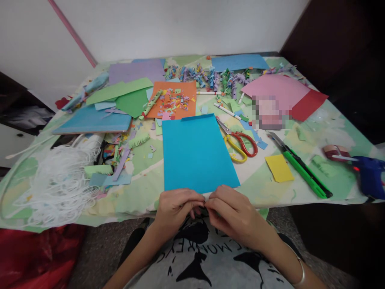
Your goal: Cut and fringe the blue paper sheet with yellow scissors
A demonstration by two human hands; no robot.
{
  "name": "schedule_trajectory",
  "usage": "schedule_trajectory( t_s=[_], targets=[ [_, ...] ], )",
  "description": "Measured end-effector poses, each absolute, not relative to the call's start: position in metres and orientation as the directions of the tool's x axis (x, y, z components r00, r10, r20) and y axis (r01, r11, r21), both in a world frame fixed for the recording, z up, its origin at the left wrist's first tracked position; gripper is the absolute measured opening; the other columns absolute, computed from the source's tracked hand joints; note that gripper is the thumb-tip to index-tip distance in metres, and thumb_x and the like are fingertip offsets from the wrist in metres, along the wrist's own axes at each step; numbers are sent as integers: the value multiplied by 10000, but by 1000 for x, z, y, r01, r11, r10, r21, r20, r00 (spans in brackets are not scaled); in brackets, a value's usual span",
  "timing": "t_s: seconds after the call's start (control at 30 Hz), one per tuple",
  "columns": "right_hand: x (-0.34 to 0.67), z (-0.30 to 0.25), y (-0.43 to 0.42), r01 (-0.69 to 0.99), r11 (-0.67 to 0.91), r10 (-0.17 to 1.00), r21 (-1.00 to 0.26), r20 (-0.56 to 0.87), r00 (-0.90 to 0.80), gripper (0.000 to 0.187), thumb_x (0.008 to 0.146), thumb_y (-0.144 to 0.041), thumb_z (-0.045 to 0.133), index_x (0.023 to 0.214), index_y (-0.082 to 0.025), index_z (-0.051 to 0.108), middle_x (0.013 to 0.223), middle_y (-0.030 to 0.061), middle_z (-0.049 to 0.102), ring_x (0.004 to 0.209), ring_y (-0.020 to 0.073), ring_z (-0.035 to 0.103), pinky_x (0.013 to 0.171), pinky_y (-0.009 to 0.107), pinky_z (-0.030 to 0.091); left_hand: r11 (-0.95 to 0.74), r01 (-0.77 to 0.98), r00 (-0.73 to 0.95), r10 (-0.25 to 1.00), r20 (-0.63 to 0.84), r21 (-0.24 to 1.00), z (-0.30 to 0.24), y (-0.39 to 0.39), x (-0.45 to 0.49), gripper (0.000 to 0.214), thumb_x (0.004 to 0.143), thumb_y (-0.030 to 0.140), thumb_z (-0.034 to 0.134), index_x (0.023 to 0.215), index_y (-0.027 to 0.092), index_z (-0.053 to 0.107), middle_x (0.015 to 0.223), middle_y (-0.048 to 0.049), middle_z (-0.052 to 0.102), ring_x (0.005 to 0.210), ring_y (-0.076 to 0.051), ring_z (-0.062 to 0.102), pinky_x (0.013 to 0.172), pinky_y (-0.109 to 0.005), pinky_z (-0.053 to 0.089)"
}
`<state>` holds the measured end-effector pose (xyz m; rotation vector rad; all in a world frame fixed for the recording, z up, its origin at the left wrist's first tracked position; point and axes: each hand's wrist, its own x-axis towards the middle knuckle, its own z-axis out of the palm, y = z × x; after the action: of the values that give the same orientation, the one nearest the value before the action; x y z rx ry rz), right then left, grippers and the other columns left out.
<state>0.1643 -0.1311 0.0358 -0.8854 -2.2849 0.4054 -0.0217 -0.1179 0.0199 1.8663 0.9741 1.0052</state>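
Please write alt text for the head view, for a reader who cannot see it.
A person's left hand and right hand meet at the near edge of a cluttered table, before a blue sheet. Scissors and a green cutter lie to its right, white string and paper scraps to its left.

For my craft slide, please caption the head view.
Left hand and right hand close together by a blue sheet and scissors.

A white wall (186, 28) rose behind the cloth-covered table (150, 160), a pink strip (72, 32) slanting toward the table's far left corner. Dark shelving (10, 90) stood left of the table, speckled floor (99, 245) below it.
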Motion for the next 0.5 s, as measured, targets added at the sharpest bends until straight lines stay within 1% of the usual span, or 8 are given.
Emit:
schedule_trajectory(
  t_s=[0.1, 0.17, 0.23, 0.27, 0.3, 0.33, 0.4, 0.5],
  targets=[
    [174, 29, -128, 508, 653, 758, -563, 487, -434, 134, 897, -49, 481, 848, -134, 573, 736, 67, 574, 712, 191, 517, 617, 314, 438, -454, 309, 338, 874, 350, 836, 20, -117, -29, 163, 864, 59, 581, 843, 178, 689, 674, 6, 712, 501, -68, 635, 522, -152, 527],
    [189, 23, -122, 527, 613, 788, -589, 504, -353, 120, 897, -52, 485, 912, -153, 549, 808, 72, 594, 784, 203, 541, 691, 338, 460, -518, 387, 301, 853, 426, 763, 20, -115, -39, 206, 858, 34, 571, 925, 195, 682, 774, -12, 731, 652, -96, 682, 639, -194, 561],
    [207, 15, -114, 581, 610, 792, -539, 446, -417, 91, 896, -120, 556, 975, -165, 548, 955, 108, 628, 947, 260, 545, 846, 438, 449, -597, 477, 354, 802, 480, 645, 18, -113, -52, 229, 838, 51, 602, 1008, 192, 663, 935, -65, 730, 936, -182, 679, 828, -319, 564],
    [215, 10, -111, 617, 615, 789, -491, 389, -476, 175, 885, -207, 623, 1039, -168, 550, 1078, 135, 623, 1068, 310, 510, 918, 500, 412, -633, 519, 421, 774, 473, 575, 16, -113, -58, 255, 821, 85, 638, 1057, 184, 650, 1028, -97, 713, 1074, -236, 629, 909, -400, 535],
    [222, 6, -107, 643, 608, 793, -466, 317, -520, 292, 870, -258, 662, 1120, -165, 545, 1180, 157, 593, 1143, 341, 472, 951, 532, 389, -655, 559, 484, 755, 442, 508, 13, -112, -65, 303, 809, 127, 668, 1106, 175, 634, 1114, -126, 684, 1169, -283, 568, 959, -470, 498],
    [228, 1, -104, 654, 605, 794, -454, 291, -533, 343, 864, -281, 677, 1159, -169, 542, 1226, 164, 570, 1171, 350, 454, 966, 544, 381, -671, 592, 540, 742, 398, 447, 9, -111, -71, 358, 802, 174, 689, 1152, 166, 614, 1182, -150, 653, 1224, -318, 519, 981, -520, 471],
    [234, -8, -100, 650, 614, 787, -447, 288, -545, 345, 873, -294, 673, 1172, -170, 555, 1233, 168, 568, 1181, 344, 459, 972, 538, 392, -690, 625, 598, 724, 345, 365, 0, -111, -80, 417, 804, 231, 698, 1197, 147, 586, 1221, -176, 630, 1230, -340, 504, 971, -559, 464],
    [234, -14, -96, 628, 639, 769, -443, 348, -537, 198, 927, -219, 590, 1115, -158, 590, 1159, 161, 615, 1144, 307, 505, 967, 502, 422, -722, 615, 611, 691, 386, 318, -8, -109, -88, 323, 830, 208, 669, 1139, 141, 606, 1134, -161, 675, 1136, -303, 579, 910, -518, 514]
  ],
)
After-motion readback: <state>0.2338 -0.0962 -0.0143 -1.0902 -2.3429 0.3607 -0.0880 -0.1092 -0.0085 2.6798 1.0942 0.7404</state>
